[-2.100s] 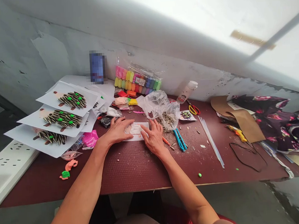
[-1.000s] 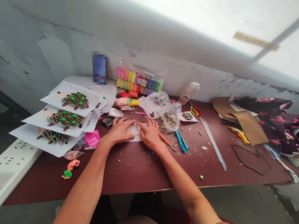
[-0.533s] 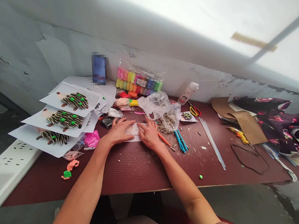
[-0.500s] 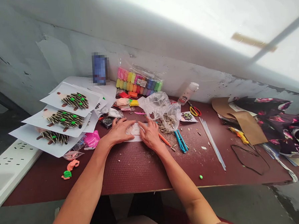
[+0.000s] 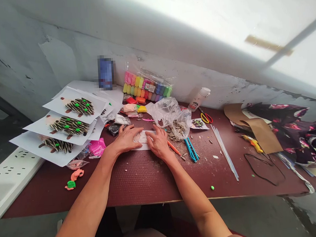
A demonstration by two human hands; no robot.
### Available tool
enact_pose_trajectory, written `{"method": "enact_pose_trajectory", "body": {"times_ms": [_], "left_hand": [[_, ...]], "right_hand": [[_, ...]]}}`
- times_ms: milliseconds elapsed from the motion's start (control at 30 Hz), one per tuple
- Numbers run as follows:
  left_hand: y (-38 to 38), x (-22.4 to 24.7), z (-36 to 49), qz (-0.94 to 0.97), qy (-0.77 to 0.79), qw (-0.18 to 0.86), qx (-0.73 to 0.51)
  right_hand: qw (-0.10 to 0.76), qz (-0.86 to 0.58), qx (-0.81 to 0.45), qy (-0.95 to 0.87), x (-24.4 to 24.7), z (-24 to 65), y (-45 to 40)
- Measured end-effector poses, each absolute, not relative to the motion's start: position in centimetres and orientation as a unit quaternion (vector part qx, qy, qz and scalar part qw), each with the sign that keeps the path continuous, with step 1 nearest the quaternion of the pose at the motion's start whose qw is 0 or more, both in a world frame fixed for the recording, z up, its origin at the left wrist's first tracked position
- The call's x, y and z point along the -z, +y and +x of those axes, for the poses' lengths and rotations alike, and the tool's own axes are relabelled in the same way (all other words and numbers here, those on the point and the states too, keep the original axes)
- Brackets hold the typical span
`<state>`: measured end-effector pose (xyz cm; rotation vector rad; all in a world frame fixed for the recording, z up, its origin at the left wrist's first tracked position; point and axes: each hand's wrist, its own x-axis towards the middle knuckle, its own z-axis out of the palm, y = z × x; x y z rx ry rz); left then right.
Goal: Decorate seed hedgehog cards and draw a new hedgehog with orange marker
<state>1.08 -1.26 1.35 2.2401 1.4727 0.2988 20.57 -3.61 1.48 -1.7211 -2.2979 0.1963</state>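
A white paper card lies flat on the dark red table, with a pale, flattened layer of modelling clay on it. My left hand rests on the card's left side, fingers apart and thumb toward the clay. On the right side my right hand touches the card and the clay's edge, its fingers spread. Both hands partly cover the card. Just right of my right hand are an orange pen-like tool, a teal utility knife and sunflower seeds by a clear plastic bag.
Stacked cards with seed hedgehogs stand at left beside a white power strip. Behind are packs of coloured clay and a white bottle. Scissors, clear glue sticks and a yellow glue gun lie right.
My right hand's fingers have shifted very slightly to the left over the clay. My left hand stays in nearly the same place.
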Motion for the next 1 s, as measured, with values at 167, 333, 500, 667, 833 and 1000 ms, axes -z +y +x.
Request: {"method": "enact_pose_trajectory", "body": {"times_ms": [167,333,500,667,833,1000], "left_hand": [[-1.4,-1.7,1.2,0.809,0.531,0.227,-0.110],[-1.4,-1.9,1.2,0.804,0.536,0.232,-0.109],[-1.4,-2.2,1.2,0.803,0.538,0.237,-0.098],[-1.4,-2.2,1.3,0.803,0.539,0.233,-0.101],[-1.4,-2.1,1.2,0.804,0.536,0.235,-0.107],[-1.4,-2.2,1.2,0.802,0.536,0.243,-0.102]], "right_hand": [[0.146,-0.603,-0.060,-0.782,-1.2,21.3,-3.8],[0.122,-0.594,-0.056,-0.793,-1.2,21.0,-3.9],[0.153,-0.609,-0.060,-0.776,-1.0,21.5,-3.7],[0.152,-0.599,-0.057,-0.784,-1.0,21.9,-4.0],[0.123,-0.597,-0.028,-0.792,-1.5,21.6,-4.2],[0.124,-0.603,-0.024,-0.788,-1.7,21.7,-4.2]]}}
